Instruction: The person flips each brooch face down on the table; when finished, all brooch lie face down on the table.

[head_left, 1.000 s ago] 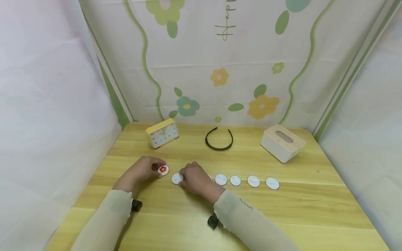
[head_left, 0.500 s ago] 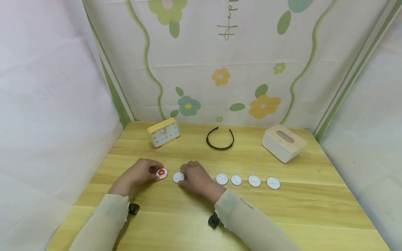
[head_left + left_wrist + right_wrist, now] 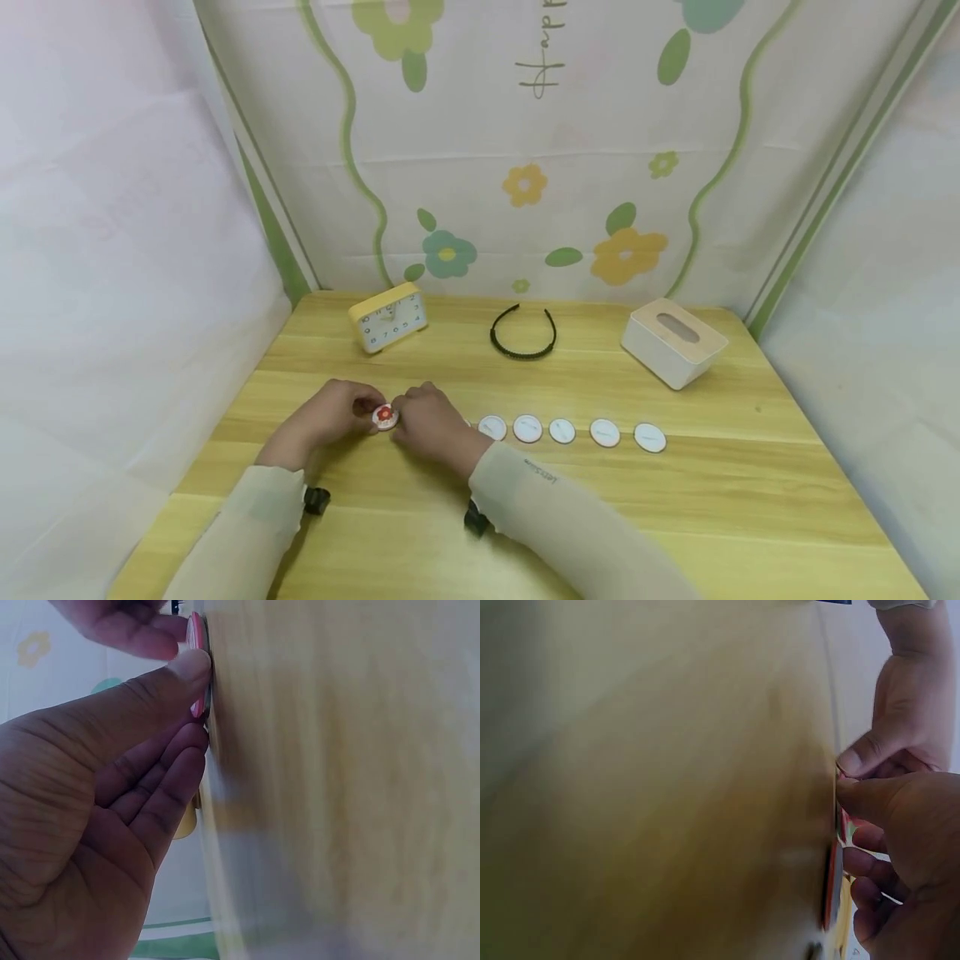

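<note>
A round badge (image 3: 385, 417) with a red flower lies face up at the left end of a row. My left hand (image 3: 330, 417) holds its left side between thumb and fingers; in the left wrist view the thumb lies across the badge's pink edge (image 3: 197, 630). At its right side my right hand (image 3: 431, 425) pinches the rim, thumb close to the left thumb in the right wrist view. Several white-backed badges, such as this one (image 3: 527, 428), run off to the right, pin sides up. My right hand covers part of the row.
At the back left of the wooden table (image 3: 675, 517) stands a yellow alarm clock (image 3: 390, 321). A black headband (image 3: 522, 354) lies at the back middle. The tissue box (image 3: 671, 346) is at the back right. Cloth walls (image 3: 480, 125) enclose the back and sides.
My right hand has moved left, from a white-backed badge to the rim of the flower badge. The left hand, after a small shift left, keeps its hold on that badge.
</note>
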The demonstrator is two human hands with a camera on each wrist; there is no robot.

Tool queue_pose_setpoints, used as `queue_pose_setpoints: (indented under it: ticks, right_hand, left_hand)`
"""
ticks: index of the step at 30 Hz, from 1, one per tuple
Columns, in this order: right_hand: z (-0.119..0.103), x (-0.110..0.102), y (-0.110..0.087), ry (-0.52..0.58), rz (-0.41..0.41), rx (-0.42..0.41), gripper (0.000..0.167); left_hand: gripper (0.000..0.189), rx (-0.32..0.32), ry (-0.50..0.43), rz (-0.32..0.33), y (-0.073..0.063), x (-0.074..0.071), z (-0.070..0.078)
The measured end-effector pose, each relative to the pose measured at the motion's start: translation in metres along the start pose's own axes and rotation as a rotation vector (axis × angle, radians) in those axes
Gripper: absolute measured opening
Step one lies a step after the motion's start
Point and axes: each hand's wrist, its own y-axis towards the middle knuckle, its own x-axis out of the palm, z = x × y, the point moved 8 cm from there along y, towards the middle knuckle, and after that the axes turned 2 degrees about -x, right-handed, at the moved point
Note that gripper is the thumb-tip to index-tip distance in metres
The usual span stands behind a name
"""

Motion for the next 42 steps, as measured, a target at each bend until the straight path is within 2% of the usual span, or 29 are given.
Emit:
queue_pose_setpoints:
  ticks: [6,14,19,23,27,30,34,38,42]
  right_hand:
    - [-0.006,0.006,0.013,-0.055,0.008,0.005,0.026]
    - [-0.004,0.007,0.014,-0.087,-0.005,0.007,0.031]
    - [-0.008,0.007,0.014,-0.145,-0.023,-0.016,0.034]
    - [-0.011,0.005,0.014,-0.168,0.005,-0.031,0.034]
    - [-0.011,0.001,0.014,-0.131,0.021,-0.021,0.029]
    - [-0.007,0.000,0.013,-0.063,0.007,0.026,0.022]
    - [-0.005,0.000,0.013,0.012,0.014,0.049,0.037]
    - [-0.007,-0.002,0.013,0.013,0.036,0.024,0.031]
    - [-0.004,-0.001,0.013,0.033,0.033,0.057,0.022]
  left_hand:
    - [0.019,0.031,0.044,0.011,0.000,-0.003,-0.002]
    - [0.021,0.031,0.029,-0.017,0.002,-0.003,0.001]
    - [0.014,0.048,0.039,-0.051,-0.001,-0.006,-0.001]
    - [0.014,0.040,0.046,-0.059,-0.005,-0.010,-0.003]
    - [0.018,0.049,0.044,-0.039,-0.005,-0.016,-0.001]
    - [0.020,0.064,0.056,-0.021,-0.002,-0.018,0.001]
    - [0.020,0.056,0.068,-0.019,0.002,-0.015,-0.001]
    - [0.016,0.003,0.060,-0.008,0.005,-0.011,-0.006]
    - [0.010,-0.034,0.020,-0.010,0.005,-0.007,-0.009]
